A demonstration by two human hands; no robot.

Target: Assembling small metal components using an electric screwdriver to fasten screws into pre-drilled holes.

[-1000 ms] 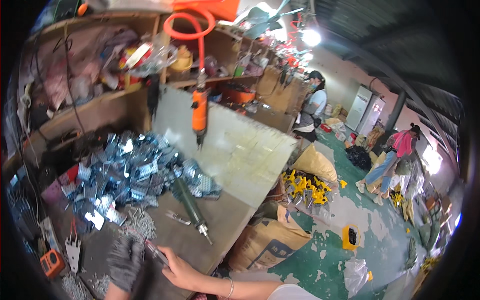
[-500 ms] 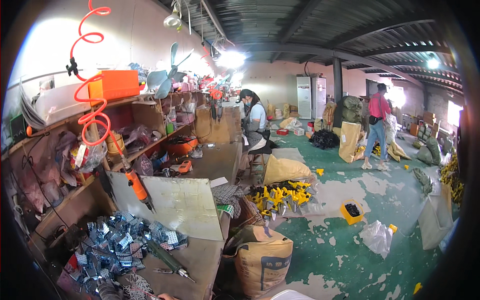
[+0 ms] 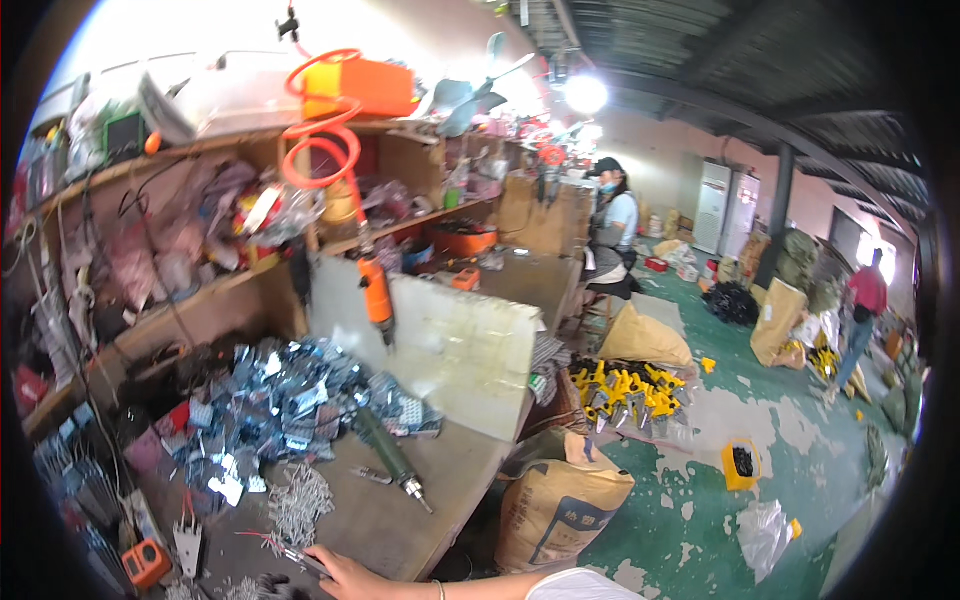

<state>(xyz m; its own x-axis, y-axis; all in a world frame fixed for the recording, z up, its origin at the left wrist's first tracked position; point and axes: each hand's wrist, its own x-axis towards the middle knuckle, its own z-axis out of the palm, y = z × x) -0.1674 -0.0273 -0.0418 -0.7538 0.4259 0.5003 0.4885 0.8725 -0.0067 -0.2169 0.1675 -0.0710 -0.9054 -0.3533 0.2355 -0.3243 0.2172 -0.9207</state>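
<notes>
My right hand [image 3: 348, 578] reaches in from the lower edge, its fingers closed on a slim grey metal piece [image 3: 305, 560] with a thin reddish end. What kind of tool or part this is, I cannot make out. A dark shape, like the gloved fingers of my left hand [image 3: 280, 588], just shows at the bottom edge; its grip is hidden. Beyond the right hand lies a pile of small silvery screws or rivets [image 3: 298, 505]. Behind them are heaped bluish metal brackets [image 3: 285, 400], with a green power screwdriver [image 3: 392, 455] lying beside them on the workbench [image 3: 455, 475].
An orange screwdriver [image 3: 376, 298] hangs from a coiled red hose before a pale upright board [image 3: 440, 340]. An orange device [image 3: 146, 563] and a pale forked part [image 3: 188, 545] are at the left. A paper sack [image 3: 560, 505] stands right of the bench. Two people are farther off.
The view has swung left and down, so the bench sits farther right. My right hand and forearm have come into view with the metal piece. The person in red has moved.
</notes>
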